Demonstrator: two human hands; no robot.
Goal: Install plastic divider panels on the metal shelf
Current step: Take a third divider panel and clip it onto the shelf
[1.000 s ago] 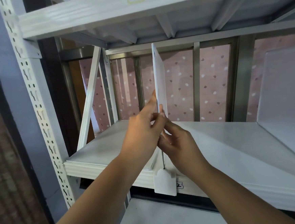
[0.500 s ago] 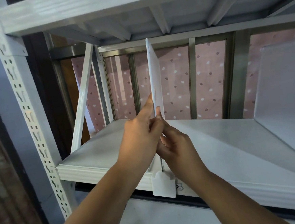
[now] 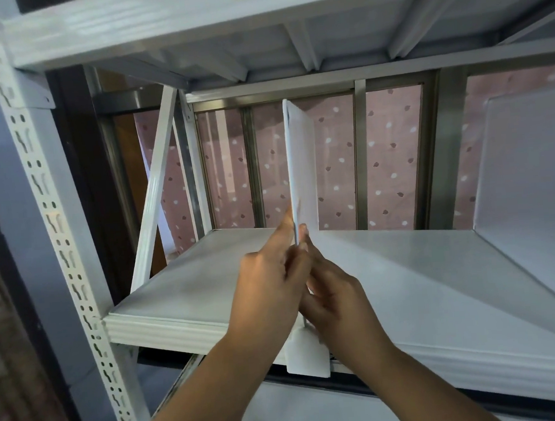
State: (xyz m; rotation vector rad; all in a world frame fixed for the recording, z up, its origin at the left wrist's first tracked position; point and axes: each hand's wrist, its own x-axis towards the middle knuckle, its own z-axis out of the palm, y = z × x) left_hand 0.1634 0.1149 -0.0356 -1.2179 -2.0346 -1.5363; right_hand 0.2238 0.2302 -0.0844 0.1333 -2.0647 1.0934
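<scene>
A thin white plastic divider panel (image 3: 300,162) stands upright, edge-on to me, on the white metal shelf (image 3: 189,293). Its white foot clip (image 3: 306,352) hangs over the shelf's front lip. My left hand (image 3: 269,287) presses flat against the panel's left face near its front edge. My right hand (image 3: 334,292) pinches the same edge from the right, thumb and fingers closed on it. A second white divider panel (image 3: 528,164) stands at the far right of the same shelf.
A perforated white upright post (image 3: 55,227) and a diagonal brace (image 3: 155,200) frame the left side. The upper shelf (image 3: 254,16) sits close above the panel's top. Behind is a window frame with a pink dotted curtain (image 3: 394,154). A lower shelf (image 3: 302,414) shows below.
The view has shifted slightly; the panel looks a little more upright and turned to show its right face. Both hands stay on its front edge.
</scene>
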